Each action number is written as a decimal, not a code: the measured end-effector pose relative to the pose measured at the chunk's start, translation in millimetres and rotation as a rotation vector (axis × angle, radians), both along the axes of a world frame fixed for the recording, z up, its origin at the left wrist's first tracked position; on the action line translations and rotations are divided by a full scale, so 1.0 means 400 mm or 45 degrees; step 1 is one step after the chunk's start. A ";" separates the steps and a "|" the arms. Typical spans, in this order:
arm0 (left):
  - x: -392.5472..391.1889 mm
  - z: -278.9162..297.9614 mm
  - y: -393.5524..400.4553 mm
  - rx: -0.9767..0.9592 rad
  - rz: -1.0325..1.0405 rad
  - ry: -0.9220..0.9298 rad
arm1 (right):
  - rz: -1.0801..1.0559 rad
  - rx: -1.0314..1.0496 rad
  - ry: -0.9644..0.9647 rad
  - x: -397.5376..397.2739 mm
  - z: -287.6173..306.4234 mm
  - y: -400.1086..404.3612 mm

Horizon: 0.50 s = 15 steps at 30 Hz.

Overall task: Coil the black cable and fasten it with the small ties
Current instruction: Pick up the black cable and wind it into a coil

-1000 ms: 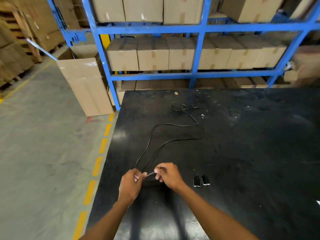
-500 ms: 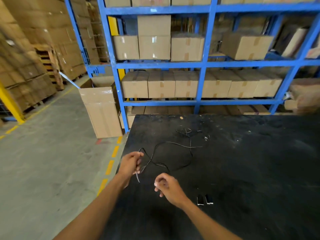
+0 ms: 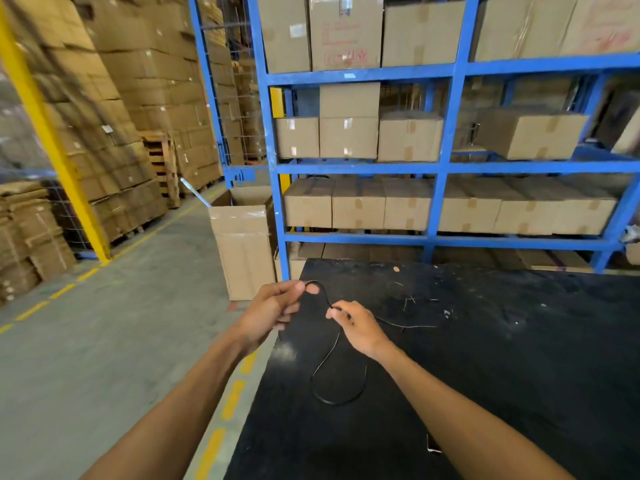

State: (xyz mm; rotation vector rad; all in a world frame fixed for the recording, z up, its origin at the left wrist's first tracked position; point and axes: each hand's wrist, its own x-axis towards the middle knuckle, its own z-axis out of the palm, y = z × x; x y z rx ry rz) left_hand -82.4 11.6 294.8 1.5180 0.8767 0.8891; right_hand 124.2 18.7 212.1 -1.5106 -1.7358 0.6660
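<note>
A thin black cable (image 3: 327, 362) runs between both hands above the black table (image 3: 502, 368). My left hand (image 3: 273, 306) pinches it at the table's far left corner. My right hand (image 3: 356, 325) pinches it a short way to the right. A short arc of cable joins the two hands, and one loop hangs down below them onto the table. The rest of the cable trails right across the tabletop toward a loose tangle at the back. One small tie (image 3: 433, 445) peeks out beside my right forearm, which hides the rest of the ties.
Blue steel shelving (image 3: 446, 168) full of cardboard boxes stands right behind the table. An open tall carton (image 3: 242, 251) stands on the floor by the table's far left corner. Yellow dashed floor marking (image 3: 232, 400) runs along the table's left edge. Stacked cartons line the aisle at left.
Both hands have risen and moved toward the far left corner. My right hand has taken hold of the cable again, and a loop now hangs below the hands. The view has tilted up.
</note>
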 end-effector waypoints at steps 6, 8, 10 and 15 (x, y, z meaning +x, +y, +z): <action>-0.065 0.082 -0.004 -0.139 -0.091 -0.825 | 0.164 -0.134 -0.032 -0.043 0.028 -0.006; -0.073 0.107 -0.005 -0.108 -0.052 -0.938 | 0.218 -0.113 0.030 -0.074 0.039 -0.017; -0.069 0.125 -0.006 0.020 0.101 -0.888 | 0.341 -0.076 0.086 -0.115 0.055 -0.031; -0.054 0.143 0.000 0.323 0.301 -0.717 | 0.478 0.033 0.008 -0.203 0.083 -0.049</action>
